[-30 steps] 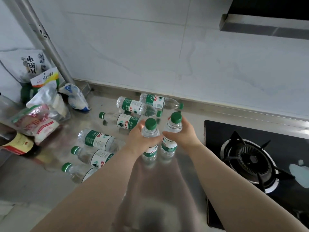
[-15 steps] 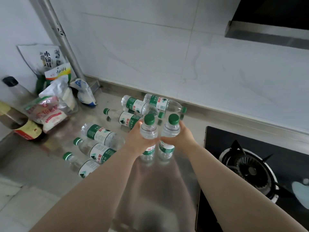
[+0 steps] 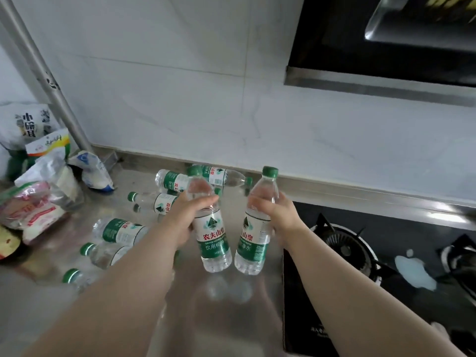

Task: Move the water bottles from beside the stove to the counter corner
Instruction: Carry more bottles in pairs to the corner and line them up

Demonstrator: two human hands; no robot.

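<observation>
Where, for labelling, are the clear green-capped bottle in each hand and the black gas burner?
Left clear green-capped bottle [image 3: 213,239]: head view, label.
Right clear green-capped bottle [image 3: 253,243]: head view, label.
Black gas burner [image 3: 343,244]: head view, centre.

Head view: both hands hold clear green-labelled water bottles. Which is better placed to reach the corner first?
Left, probably. The left hand and its clear green-labelled water bottle are nearer the lying bottles toward the corner; the right hand, by the black gas stove, would have to cross it.

农夫山泉 on left bottle [image 3: 213,238], 山泉 on right bottle [image 3: 253,244], 小 on bag [image 3: 28,122]
</observation>
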